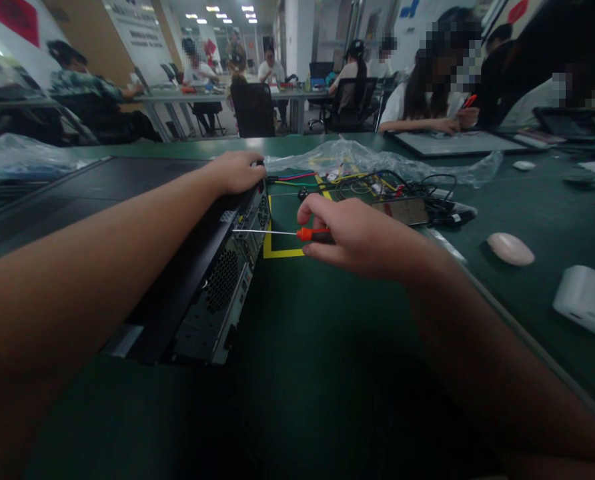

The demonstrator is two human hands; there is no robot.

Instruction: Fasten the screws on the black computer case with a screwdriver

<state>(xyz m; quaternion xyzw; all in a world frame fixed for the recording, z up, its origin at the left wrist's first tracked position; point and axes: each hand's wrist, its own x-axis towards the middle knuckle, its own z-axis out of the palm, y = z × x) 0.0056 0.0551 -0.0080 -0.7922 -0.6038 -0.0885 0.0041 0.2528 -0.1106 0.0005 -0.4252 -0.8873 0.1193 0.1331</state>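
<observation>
A black desktop computer case (pixel 127 193) lies on its side at the left, its rear panel with vent holes and ports turned to the right. My left hand (pixel 238 172) is on the far rear corner of the case, its fingers curled over the edge. A screwdriver (pixel 313 235) with an orange and black handle is in my right hand (pixel 357 233), gripped between thumb and fingers. Its long thin shaft points left, and the tip meets the upper edge of the rear panel. Whether a screw is under the tip is too small to tell.
Beyond the case lie a clear plastic bag (pixel 352 157) and a tangle of cables (pixel 407 187). Yellow tape (pixel 285 253) marks the green table. At the right are a pale computer mouse (pixel 510 249) and a white block (pixel 587 303). A co-worker (pixel 427 100) sits across the table.
</observation>
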